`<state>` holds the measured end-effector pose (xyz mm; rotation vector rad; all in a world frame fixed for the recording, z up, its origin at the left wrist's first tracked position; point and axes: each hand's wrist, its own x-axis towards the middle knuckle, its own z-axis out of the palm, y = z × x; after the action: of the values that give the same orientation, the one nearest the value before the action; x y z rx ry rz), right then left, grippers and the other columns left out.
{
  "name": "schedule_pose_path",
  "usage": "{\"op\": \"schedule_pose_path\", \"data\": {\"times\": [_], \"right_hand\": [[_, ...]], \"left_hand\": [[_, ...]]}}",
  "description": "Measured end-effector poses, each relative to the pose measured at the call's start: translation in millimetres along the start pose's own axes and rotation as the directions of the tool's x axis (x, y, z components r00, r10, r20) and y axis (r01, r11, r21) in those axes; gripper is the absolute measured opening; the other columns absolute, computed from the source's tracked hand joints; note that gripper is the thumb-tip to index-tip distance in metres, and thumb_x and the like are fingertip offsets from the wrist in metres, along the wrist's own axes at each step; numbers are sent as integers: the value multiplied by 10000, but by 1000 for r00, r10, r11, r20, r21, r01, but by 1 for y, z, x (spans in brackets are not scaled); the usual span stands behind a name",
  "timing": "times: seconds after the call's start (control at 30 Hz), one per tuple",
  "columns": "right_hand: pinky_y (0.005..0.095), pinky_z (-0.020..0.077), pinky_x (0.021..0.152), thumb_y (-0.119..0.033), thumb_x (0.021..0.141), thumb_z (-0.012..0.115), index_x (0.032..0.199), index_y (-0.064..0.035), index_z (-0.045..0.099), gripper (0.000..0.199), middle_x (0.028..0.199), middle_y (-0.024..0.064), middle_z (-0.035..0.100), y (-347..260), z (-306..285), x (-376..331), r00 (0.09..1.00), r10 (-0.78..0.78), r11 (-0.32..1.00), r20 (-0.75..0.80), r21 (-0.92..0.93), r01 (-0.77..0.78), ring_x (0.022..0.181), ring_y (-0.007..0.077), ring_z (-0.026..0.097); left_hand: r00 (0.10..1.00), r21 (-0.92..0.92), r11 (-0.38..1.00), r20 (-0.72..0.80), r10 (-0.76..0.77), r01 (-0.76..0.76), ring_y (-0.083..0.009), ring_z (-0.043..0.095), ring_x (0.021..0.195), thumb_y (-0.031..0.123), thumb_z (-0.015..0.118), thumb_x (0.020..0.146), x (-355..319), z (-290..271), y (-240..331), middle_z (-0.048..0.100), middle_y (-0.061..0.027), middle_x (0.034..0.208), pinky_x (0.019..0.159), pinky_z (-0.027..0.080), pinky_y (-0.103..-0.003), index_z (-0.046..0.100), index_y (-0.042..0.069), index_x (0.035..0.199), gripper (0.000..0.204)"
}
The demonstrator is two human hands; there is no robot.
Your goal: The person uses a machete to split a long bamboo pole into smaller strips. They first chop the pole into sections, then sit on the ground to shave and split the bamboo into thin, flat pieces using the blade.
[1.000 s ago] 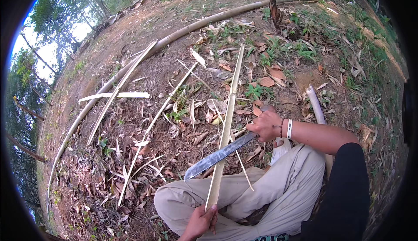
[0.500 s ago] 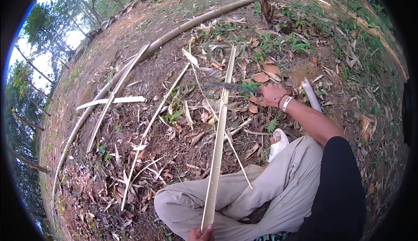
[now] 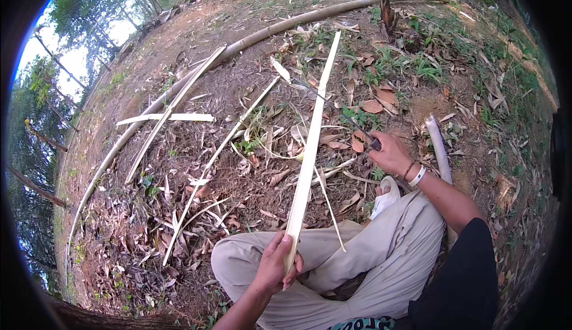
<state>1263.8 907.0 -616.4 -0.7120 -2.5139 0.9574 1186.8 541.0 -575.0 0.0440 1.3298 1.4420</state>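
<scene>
Ground litter everywhere: dry leaves, thin pale bamboo slivers (image 3: 214,157), a crossed pair of split slats (image 3: 170,117), a long curved whole bamboo pole (image 3: 280,26) behind, short cut tube (image 3: 438,145) by right knee. Left hand (image 3: 275,264) clamped on near end of flat pale bamboo strip (image 3: 310,151), which runs forward over lap and out across the leaves. Right hand (image 3: 390,153) gripped on handle of long dark-bladed knife (image 3: 333,106), blade pointing away across strip. Versus half a second ago, knife hand sits lower, nearer the knee; left hand more in view.
</scene>
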Motion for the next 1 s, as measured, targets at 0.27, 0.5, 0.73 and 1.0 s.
{"op": "schedule_pose_path", "data": {"times": [0.27, 0.5, 0.73, 1.0], "right_hand": [[451, 493, 524, -208, 706, 655, 911, -104, 599, 237, 622, 123, 599, -65, 19, -52, 911, -333, 903, 242, -197, 382, 559, 352, 608], [483, 492, 508, -223, 701, 646, 859, -113, 567, 208, 563, 131, 568, -67, 55, -49, 837, -324, 859, 442, -233, 456, 547, 372, 605], [485, 497, 542, -243, 724, 655, 852, -109, 575, 202, 594, 151, 600, -62, 65, -57, 830, -317, 861, 459, -228, 455, 587, 379, 624], [499, 517, 594, -234, 745, 645, 854, -96, 575, 189, 624, 161, 622, -65, 55, -46, 865, -179, 863, 469, -347, 367, 635, 388, 640]], "left_hand": [[1000, -321, 947, 14, 25, -19, -102, 351, 328, 239, 386, 1045, 95, 4, 11, 439, -13, 515, 271, 263, -230, 474, 69, 831, 288], [990, -80, 994, -125, 66, -76, -107, 380, 334, 263, 379, 1044, 83, 12, -10, 461, -27, 518, 300, 282, -248, 488, 53, 895, 280], [981, 49, 990, -137, 138, -132, -108, 377, 337, 335, 435, 1036, 97, -2, -24, 461, -28, 522, 315, 306, -260, 480, 55, 963, 292], [986, 33, 996, -144, 88, -84, -104, 375, 346, 325, 408, 1043, 84, -2, -21, 443, -20, 508, 327, 297, -261, 484, 60, 959, 288]]}}
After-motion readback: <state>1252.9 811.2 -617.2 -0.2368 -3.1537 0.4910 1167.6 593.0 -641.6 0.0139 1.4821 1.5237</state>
